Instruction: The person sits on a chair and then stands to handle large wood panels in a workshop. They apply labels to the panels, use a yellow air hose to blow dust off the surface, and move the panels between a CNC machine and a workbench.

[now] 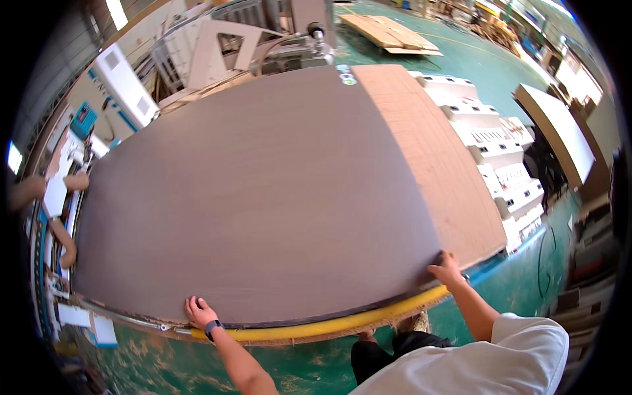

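Observation:
A large brown-grey flat panel [263, 191] lies across a machine bed, over a lighter wooden board [421, 145] that shows along its right side. My left hand [199, 311] rests on the panel's near edge, fingers laid on its top face; a dark watch [212, 327] is on that wrist. At the panel's near right corner, my right hand [447, 268] touches the edge, its thumb and fingers apart. Below the near edge runs a yellow padded bar [342, 325]. A small round sticker [348, 79] marks the far right corner of the panel.
White stepped machine parts [490, 145] stand along the bed's right side. A white control cabinet [122, 85] rises at the far left. Machine rails and tan hoses [64, 242] border the left edge. Stacked wooden boards [392, 34] lie on the green floor [454, 46] beyond.

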The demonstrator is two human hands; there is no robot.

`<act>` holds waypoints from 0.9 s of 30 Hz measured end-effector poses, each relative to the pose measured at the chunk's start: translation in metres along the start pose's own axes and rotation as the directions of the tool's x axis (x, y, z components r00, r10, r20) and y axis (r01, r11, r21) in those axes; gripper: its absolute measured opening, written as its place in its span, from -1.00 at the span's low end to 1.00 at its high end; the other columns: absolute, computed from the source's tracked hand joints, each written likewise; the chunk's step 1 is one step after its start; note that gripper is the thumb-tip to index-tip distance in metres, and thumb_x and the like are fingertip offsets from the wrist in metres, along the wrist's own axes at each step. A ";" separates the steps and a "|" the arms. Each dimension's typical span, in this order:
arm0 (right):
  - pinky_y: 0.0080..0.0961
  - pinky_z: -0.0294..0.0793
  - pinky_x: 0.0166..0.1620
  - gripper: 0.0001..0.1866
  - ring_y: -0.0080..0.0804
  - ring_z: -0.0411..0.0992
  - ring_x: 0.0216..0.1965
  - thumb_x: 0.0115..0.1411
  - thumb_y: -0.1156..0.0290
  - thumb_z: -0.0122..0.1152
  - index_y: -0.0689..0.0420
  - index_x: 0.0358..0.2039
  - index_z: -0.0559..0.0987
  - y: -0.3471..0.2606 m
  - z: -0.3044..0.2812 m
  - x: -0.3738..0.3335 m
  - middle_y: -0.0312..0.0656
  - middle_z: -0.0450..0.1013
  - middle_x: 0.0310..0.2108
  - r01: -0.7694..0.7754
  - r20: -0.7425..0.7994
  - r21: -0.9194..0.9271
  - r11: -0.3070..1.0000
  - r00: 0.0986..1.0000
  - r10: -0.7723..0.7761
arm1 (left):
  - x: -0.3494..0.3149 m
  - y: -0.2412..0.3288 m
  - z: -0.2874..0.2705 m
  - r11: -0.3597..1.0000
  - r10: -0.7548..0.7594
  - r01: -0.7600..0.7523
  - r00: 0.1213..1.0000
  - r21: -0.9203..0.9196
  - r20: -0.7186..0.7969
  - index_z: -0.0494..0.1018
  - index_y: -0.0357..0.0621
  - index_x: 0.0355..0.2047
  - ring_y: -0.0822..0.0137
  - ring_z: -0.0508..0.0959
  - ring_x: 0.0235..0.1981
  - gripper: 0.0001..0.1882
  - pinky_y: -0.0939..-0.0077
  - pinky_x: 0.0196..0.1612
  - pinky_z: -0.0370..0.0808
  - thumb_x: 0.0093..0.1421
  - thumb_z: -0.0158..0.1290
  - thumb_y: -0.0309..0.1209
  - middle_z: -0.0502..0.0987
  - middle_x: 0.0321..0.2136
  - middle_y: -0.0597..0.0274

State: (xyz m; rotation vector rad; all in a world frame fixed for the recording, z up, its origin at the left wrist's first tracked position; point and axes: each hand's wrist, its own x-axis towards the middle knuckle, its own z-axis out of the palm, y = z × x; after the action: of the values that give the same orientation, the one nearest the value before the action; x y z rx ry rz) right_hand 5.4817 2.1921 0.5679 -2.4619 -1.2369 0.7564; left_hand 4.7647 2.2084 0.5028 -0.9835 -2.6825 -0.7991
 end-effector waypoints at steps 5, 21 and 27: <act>-0.17 0.18 0.21 -0.06 0.06 0.16 0.18 -0.20 0.29 0.41 -0.10 0.26 0.22 0.049 -0.028 -0.016 0.11 0.22 0.11 0.479 0.176 -0.109 0.871 0.872 -0.457 | -0.106 0.163 -0.047 0.937 -0.048 -0.041 0.968 0.346 0.246 0.44 0.11 -0.02 0.20 0.21 0.22 -0.61 -0.32 0.25 -0.08 0.12 0.09 -0.17 0.38 0.09 0.26; -0.03 -0.23 0.35 -0.09 0.17 -0.21 0.37 0.01 0.11 0.30 -0.08 0.34 0.09 0.111 -0.048 0.069 0.30 -0.16 0.32 0.961 0.319 0.034 0.273 0.249 -0.915 | -0.333 0.245 0.021 0.973 0.177 -0.217 0.920 -0.079 -0.351 0.59 -0.04 -0.42 0.02 0.54 -0.20 -0.91 0.15 -0.12 0.48 0.09 0.08 -0.44 0.56 -0.21 0.06; -0.06 -0.17 0.35 -0.12 0.11 -0.17 0.37 -0.05 0.15 0.31 -0.06 0.30 0.18 0.120 -0.055 0.074 0.25 -0.10 0.32 0.954 0.204 0.095 0.285 0.262 -0.943 | -0.339 0.261 0.029 0.984 0.168 -0.179 0.933 -0.006 -0.318 0.59 0.00 -0.42 0.09 0.56 -0.20 -0.87 0.18 -0.16 0.48 0.13 0.03 -0.41 0.58 -0.23 0.17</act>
State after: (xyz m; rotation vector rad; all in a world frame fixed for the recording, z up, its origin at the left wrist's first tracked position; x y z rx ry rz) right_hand 5.6289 2.1799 0.5333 -1.1047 -2.4341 0.5802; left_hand 5.1930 2.2049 0.4762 -0.9882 -2.2826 -0.8849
